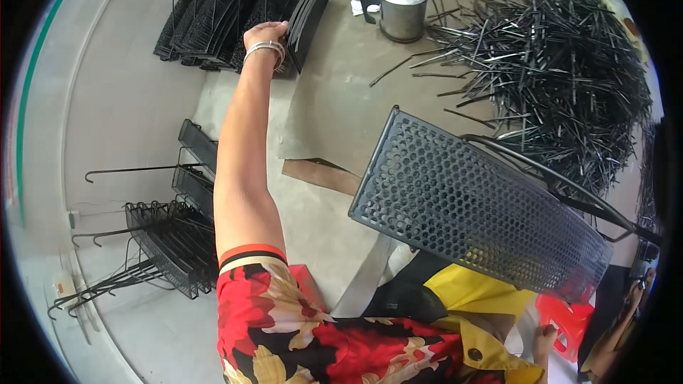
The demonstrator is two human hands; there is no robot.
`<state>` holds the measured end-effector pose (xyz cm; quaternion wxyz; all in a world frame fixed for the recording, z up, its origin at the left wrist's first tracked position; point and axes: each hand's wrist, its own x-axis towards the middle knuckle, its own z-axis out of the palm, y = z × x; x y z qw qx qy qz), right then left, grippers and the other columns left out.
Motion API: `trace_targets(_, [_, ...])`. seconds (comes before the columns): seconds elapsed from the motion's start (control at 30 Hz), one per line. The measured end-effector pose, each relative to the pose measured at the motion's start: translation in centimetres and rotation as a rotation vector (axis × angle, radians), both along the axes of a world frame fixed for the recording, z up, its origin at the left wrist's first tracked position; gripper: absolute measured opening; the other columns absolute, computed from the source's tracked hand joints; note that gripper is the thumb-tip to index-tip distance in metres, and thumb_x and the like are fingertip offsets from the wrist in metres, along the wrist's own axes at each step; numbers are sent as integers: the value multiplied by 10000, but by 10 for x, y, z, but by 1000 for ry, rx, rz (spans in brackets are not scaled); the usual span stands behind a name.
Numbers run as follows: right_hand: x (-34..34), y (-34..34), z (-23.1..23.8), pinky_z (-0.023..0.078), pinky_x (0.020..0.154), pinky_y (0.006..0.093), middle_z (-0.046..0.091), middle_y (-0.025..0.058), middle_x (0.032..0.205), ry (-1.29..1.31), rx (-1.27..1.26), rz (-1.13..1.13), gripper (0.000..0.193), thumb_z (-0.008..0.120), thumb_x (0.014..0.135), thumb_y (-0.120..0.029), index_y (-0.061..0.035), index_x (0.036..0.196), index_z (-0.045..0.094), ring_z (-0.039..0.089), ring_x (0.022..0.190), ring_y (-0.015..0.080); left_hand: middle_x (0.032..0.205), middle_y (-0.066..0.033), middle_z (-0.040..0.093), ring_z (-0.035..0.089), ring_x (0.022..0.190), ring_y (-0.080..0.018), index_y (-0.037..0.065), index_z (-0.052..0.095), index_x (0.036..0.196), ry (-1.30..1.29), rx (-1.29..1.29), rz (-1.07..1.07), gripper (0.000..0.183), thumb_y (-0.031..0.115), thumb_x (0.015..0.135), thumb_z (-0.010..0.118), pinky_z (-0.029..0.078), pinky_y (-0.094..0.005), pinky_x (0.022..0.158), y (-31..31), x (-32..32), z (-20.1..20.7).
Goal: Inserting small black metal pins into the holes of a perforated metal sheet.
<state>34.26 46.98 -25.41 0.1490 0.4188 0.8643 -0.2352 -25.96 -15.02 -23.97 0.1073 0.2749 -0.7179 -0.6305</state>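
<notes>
My left hand [266,33], with a bracelet at the wrist, reaches far forward to a stack of black mesh baskets [213,18]. Its fingers are curled at the edge of one curved basket in the stack. A black perforated metal basket [469,199] with a wire handle [576,188] lies tilted in front of me, above my lap and over the table's near edge. Low on the right, below this basket, my right hand [545,336] shows only in part, its fingers curled; what they hold is hidden.
On the table [334,107] a large heap of thin black strips [548,64] spreads at the right. Beside it stands a metal mug [403,7]. More black baskets with hooked rods [167,242] are at the left. A red plastic stool [565,323] and another person's arm [619,320] are at lower right.
</notes>
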Motion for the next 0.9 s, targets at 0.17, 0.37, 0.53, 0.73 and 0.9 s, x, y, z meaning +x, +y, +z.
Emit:
trace_targets(0.17, [48, 58, -39, 311, 468, 308, 406, 49, 525, -17, 58, 70, 173, 527, 712, -9, 19, 586, 413, 394, 511, 149, 569, -21, 517, 444, 458, -111, 0, 625, 800, 33, -119, -59, 112, 78, 739, 678, 363, -283, 408, 1, -1, -4])
trace_targets(0.37, [62, 60, -47, 335, 523, 327, 418, 62, 581, 102, 253, 163, 143, 539, 716, -16, 16, 638, 423, 397, 552, 190, 903, -130, 630, 597, 857, -314, 162, 686, 830, -216, -1250, -312, 210, 145, 742, 495, 491, -382, 726, -18, 30, -55])
trace_targets(0.53, [68, 82, -50, 354, 566, 335, 441, 80, 650, -8, 158, 164, 124, 554, 705, -25, 16, 698, 437, 426, 614, 204, 662, -16, 607, 533, 591, -70, 27, 665, 888, 159, -156, -67, 182, 147, 756, 629, 396, -203, 494, -35, 29, -54])
trace_targets(0.73, [87, 99, -57, 382, 607, 328, 450, 69, 679, 69, 270, 209, 161, 575, 684, -34, -2, 764, 438, 444, 656, 195, 730, -52, 611, 517, 570, -96, -22, 647, 883, 148, 109, -158, 195, 72, 718, 691, 399, -221, 491, 5, 3, -17])
trace_targets(0.9, [-1, 7, 12, 435, 646, 408, 603, 195, 734, -119, 214, 265, 246, 556, 759, -217, 28, 759, 578, 567, 662, 305, 774, -88, 632, 544, 608, -134, -43, 641, 869, 143, 70, -43, 185, 33, 709, 694, 444, -259, 553, 0, 3, -13])
